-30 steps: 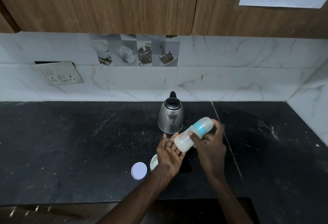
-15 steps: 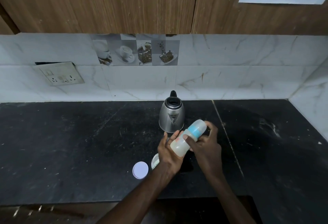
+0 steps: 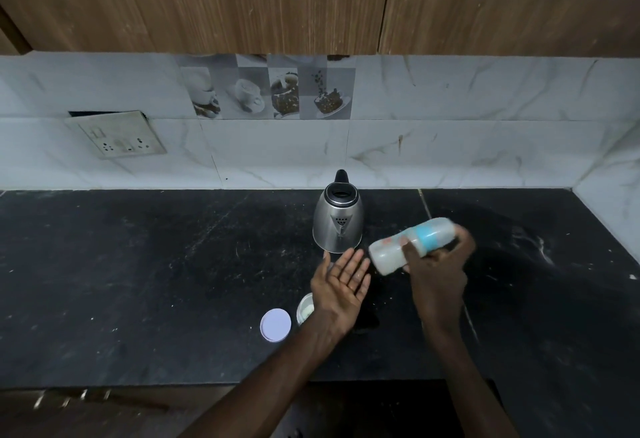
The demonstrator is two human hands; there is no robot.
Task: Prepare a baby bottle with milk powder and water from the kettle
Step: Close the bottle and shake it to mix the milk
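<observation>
Milky-white baby bottle (image 3: 408, 244) w/ blue collar lies tilted in my right hand (image 3: 437, 266), gripped above the black counter (image 3: 138, 281), just right of the steel kettle (image 3: 338, 221). Left hand (image 3: 341, 280) flat, palm up, fingers straight, apart from bottle. Powder tin (image 3: 305, 307) & lid (image 3: 275, 325) near my left wrist.

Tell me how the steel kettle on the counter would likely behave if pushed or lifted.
The kettle looks like rigid metal, so it should not flex. Its base is wider than its top, so a push would probably slide it on the counter rather than tip it. Its weight depends on water inside, which cannot be seen.
</observation>
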